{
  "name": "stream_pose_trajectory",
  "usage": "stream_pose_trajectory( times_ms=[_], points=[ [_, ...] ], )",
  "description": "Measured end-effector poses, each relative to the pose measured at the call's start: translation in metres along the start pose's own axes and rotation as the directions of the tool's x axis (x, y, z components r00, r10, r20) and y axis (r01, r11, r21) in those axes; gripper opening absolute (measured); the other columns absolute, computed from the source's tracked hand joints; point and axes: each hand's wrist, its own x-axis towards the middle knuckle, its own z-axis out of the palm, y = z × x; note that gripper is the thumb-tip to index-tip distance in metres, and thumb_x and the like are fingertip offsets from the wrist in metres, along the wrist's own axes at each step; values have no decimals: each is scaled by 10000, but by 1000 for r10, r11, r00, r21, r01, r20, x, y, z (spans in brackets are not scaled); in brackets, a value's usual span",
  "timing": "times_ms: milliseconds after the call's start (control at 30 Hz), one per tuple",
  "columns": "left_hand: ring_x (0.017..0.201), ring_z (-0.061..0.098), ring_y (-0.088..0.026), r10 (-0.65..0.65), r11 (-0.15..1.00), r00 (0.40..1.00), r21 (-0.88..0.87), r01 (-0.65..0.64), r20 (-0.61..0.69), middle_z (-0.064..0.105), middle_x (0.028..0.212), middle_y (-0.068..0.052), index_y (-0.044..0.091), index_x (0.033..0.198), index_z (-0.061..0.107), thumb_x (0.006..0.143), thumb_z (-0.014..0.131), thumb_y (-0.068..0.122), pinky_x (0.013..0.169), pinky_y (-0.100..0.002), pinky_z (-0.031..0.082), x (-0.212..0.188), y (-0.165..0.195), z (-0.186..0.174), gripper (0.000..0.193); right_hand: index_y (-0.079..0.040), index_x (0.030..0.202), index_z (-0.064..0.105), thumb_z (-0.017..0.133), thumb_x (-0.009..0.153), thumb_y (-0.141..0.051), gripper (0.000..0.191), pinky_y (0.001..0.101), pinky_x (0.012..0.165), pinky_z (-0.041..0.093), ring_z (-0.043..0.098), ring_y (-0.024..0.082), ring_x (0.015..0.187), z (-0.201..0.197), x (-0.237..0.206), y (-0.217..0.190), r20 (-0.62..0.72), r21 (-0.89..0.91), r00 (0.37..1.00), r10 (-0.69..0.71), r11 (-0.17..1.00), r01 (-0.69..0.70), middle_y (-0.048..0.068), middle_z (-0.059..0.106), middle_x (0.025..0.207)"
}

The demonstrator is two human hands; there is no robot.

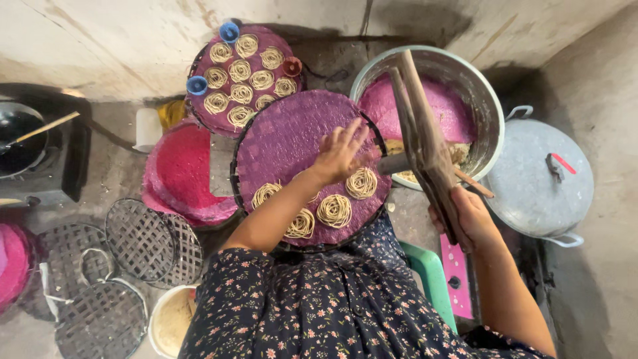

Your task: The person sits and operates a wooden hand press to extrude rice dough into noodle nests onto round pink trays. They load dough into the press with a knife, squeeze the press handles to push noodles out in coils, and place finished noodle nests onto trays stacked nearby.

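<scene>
Left hand (340,151) fingers spread flat, gripping nothing, hovering just over the purple woven tray (286,133) near a noodle nest (361,183). Right hand (473,223) fingers wrapped tight around the wooden press (425,143), held tilted over the metal basin (478,86). Step looks like laying pressed noodle coils onto the tray; next coil probably needs the press brought over the tray's bare upper part. Nests are pale tan, thin-stranded spirals, four or so clustered at the tray's near edge. Filled tray (242,73) behind, pot lid (541,179) right.
</scene>
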Motion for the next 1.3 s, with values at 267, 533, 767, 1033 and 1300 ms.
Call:
stream_pose_trajectory(
  times_ms=[267, 533, 767, 1033, 1300],
  points=[
    [1423, 443, -335, 60, -384, 989, -918, -103, -136, 462, 1576, -191, 108, 1661, 85, 898, 127, 848, 1170, -453, 392, 23, -14, -94, 1064, -62, 1099, 646, 322, 949, -687, 720, 342, 403, 469, 603, 243, 456, 28, 24, -5, 384, 193, 918, 100, 964, -185, 155, 667, 730],
    [1136, 625, -389, 6, -564, 968, -800, -206, -253, 619, 1294, -223, 187, 1591, 170, 814, 335, 851, 1058, -541, 509, -3, -8, -122, 1036, 32, 1055, 616, 428, 1050, -524, 587, 334, 469, 483, 595, 206, 515, 59, 25, -3, 338, 3, 941, 28, 1000, -30, 156, 663, 769],
    [1010, 690, -374, 92, 920, 970, -353, -170, -226, 694, 1111, -222, 42, 1230, 599, 819, 814, 358, 927, -486, 536, -27, 33, -86, 562, 30, 1067, 576, 387, 1079, -385, 456, 353, 534, 520, 629, 225, 571, 85, 42, -16, 182, -182, 971, -154, 965, 187, 146, 674, 772],
    [776, 731, -322, 265, 963, 864, 80, -256, -429, 729, 793, -116, 117, 886, 708, 846, 733, 300, 755, -477, 576, -49, 80, -127, 189, 52, 1363, 551, 651, 1068, -217, 411, 403, 884, 491, 610, 293, 980, 145, 15, -168, 391, -675, 396, -831, 33, 737, 192, 627, 1106],
    [790, 725, -301, 219, 974, 973, 75, -214, -67, 709, 842, -95, 154, 890, 737, 730, 772, 248, 673, -453, 581, -97, 98, -159, 188, -80, 980, 589, 748, 784, -89, 253, 427, 826, 519, 654, 278, 886, 191, -63, -209, 689, -620, 445, -572, -148, 770, 96, 646, 943]
  ],
)
